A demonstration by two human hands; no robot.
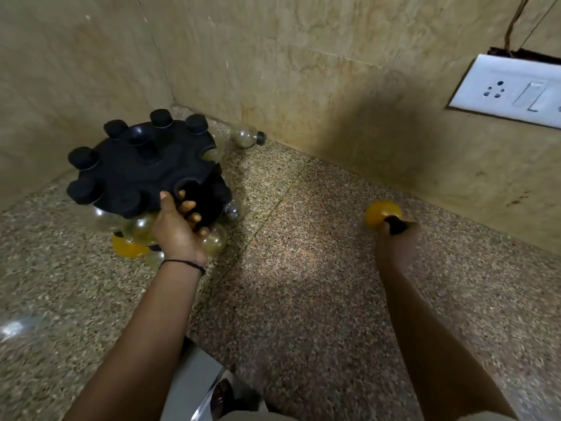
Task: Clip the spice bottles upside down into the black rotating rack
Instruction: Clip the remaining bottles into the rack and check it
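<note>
Countertop (pixel 303 284) — bottle (pixel 381 214) (yellow) in right grip (pixel 397 238)

Just one cam, head-worn and wide-angle, looking forward and steeply down into the bench (pixel 303 284) corner, pretty close in, walls (pixel 303 71) filling the top.
</note>
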